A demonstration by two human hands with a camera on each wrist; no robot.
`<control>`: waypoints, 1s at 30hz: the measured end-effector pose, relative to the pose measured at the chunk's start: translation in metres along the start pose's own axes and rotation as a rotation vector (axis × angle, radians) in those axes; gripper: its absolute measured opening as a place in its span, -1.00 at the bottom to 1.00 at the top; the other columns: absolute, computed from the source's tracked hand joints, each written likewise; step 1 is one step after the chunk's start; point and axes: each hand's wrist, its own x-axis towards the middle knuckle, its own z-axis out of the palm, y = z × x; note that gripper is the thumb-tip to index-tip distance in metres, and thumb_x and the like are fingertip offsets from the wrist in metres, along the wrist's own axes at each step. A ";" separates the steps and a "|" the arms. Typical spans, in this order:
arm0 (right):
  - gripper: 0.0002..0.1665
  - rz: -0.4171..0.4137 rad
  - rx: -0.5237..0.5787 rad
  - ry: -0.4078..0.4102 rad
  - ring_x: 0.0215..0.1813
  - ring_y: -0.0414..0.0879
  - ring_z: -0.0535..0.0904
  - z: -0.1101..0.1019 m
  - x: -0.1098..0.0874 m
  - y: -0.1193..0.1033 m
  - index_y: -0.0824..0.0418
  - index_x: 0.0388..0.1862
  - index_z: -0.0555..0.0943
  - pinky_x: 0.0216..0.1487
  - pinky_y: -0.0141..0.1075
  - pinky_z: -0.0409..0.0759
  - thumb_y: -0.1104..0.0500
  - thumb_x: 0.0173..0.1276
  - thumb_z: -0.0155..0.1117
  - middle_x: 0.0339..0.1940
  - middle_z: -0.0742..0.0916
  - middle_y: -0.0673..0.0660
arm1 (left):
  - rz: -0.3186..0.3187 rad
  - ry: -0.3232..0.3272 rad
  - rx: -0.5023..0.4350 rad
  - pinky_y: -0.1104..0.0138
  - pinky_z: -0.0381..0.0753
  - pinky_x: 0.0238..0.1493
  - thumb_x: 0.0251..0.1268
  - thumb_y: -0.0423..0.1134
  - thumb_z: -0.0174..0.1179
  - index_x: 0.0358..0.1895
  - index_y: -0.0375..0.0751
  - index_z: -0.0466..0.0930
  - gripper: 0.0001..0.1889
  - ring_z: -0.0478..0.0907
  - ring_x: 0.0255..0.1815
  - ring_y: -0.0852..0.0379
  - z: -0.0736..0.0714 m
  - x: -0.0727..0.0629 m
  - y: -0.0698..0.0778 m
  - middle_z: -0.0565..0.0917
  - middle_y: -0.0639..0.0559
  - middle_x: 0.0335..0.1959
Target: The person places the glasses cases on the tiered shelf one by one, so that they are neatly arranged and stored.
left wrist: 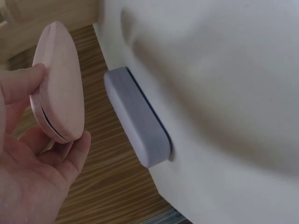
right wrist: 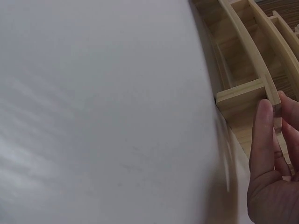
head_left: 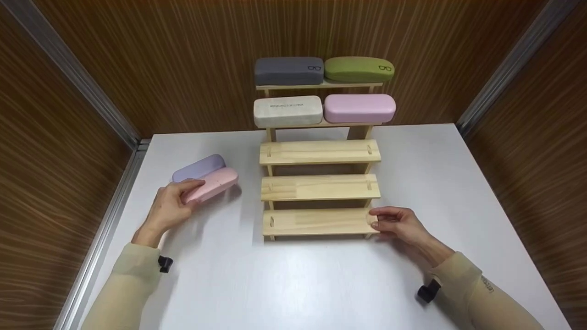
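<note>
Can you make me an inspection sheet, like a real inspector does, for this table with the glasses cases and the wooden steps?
Surface: white table, with shadows on it.
Job's things: wooden rack of five steps; grey case and green case on top; whitish case and mauve-pink case one step below; lavender case on the table; pale pink case held above the table.
Clutter: nothing seen.
Hands: left hand holds the pale pink case; right hand pinches the lowest step's right end.
Cables: nothing seen.
Surroundings: brown striped walls.
</note>
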 end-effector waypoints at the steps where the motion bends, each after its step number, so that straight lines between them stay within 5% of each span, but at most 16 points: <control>1: -0.60 0.000 0.004 -0.001 -0.14 -0.27 0.87 0.000 0.000 0.000 0.12 0.20 0.86 -0.09 -0.33 0.92 0.42 0.47 0.49 -0.18 0.89 -0.14 | -0.001 -0.006 -0.006 -0.13 0.64 0.39 0.33 -0.47 0.38 0.38 -0.23 0.77 -0.47 0.71 0.43 -0.36 -0.001 0.000 0.002 0.76 -0.32 0.42; 7: -0.61 -0.001 0.012 -0.002 -0.15 -0.28 0.88 0.001 0.000 0.000 0.11 0.18 0.86 -0.11 -0.38 0.90 0.42 0.48 0.49 -0.19 0.90 -0.15 | 0.016 -0.031 -0.018 -0.10 0.64 0.47 0.38 -0.46 0.40 0.40 -0.20 0.77 -0.48 0.68 0.49 -0.37 -0.007 -0.001 0.011 0.73 -0.32 0.45; 12: -0.61 0.002 0.002 -0.003 -0.15 -0.29 0.87 0.000 0.000 0.000 0.11 0.18 0.87 -0.11 -0.40 0.89 0.42 0.48 0.49 -0.19 0.90 -0.15 | 0.051 -0.029 -0.021 0.53 0.50 0.32 0.38 -0.47 0.43 0.38 -0.15 0.79 -0.49 0.69 0.49 -0.32 -0.014 0.000 0.020 0.76 -0.27 0.44; 15: -0.62 -0.002 0.000 -0.001 -0.15 -0.30 0.87 0.000 0.001 0.000 0.12 0.18 0.87 -0.11 -0.40 0.89 0.42 0.47 0.49 -0.20 0.90 -0.15 | 0.072 -0.029 -0.031 0.74 0.35 0.22 0.38 -0.47 0.43 0.38 -0.14 0.79 -0.49 0.69 0.49 -0.32 -0.018 0.001 0.025 0.77 -0.26 0.43; 30: -0.60 -0.016 0.054 -0.030 -0.11 -0.28 0.87 -0.001 0.001 0.001 0.11 0.15 0.86 -0.07 -0.33 0.92 0.47 0.47 0.46 -0.18 0.91 -0.12 | 0.161 -0.010 -0.047 0.73 0.40 0.10 0.34 -0.53 0.43 0.34 -0.13 0.82 -0.48 0.74 0.37 -0.34 -0.038 0.004 0.049 0.80 -0.28 0.38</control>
